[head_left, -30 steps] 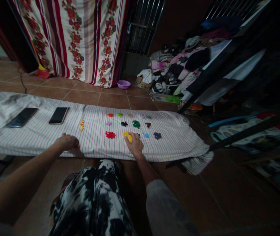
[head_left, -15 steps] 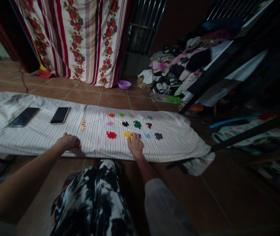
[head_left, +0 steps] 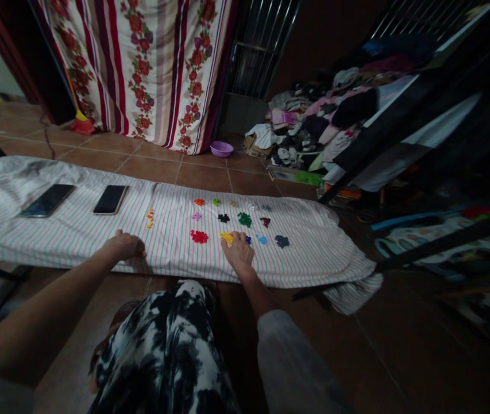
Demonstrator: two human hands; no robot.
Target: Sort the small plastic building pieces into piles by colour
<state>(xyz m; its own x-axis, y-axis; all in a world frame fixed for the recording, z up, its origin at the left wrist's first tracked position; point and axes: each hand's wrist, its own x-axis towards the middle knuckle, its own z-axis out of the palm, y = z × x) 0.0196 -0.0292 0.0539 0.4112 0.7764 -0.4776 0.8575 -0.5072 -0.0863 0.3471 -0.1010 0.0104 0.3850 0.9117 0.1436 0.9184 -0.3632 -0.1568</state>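
Note:
My right hand (head_left: 239,252) reaches down over a small pile of yellow pieces (head_left: 226,236), its fingers bent and pressed together at the near side of the pile. Whatever lies between those fingertips is too small to make out. Partly behind this hand are dark blue pieces (head_left: 248,240). Red pieces (head_left: 199,237) lie to its left, light blue pieces (head_left: 262,239) to its right. My left hand (head_left: 127,246) rests closed near the cloth's front edge, fingertips hidden. Just beyond it, a short upright line of yellow and orange pieces (head_left: 150,218) lies on the striped cloth (head_left: 176,256).
Further back sit several piles, among them green pieces (head_left: 245,219), black pieces (head_left: 223,218) and orange pieces (head_left: 199,202). Two phones, a larger phone (head_left: 49,200) and a smaller phone (head_left: 111,199), lie at left. A purple basin (head_left: 222,149) stands on the floor.
The view has shifted slightly, so everything sits a little further right. My right hand stays at the yellow pile with its fingers slightly moved. My left hand keeps its place.

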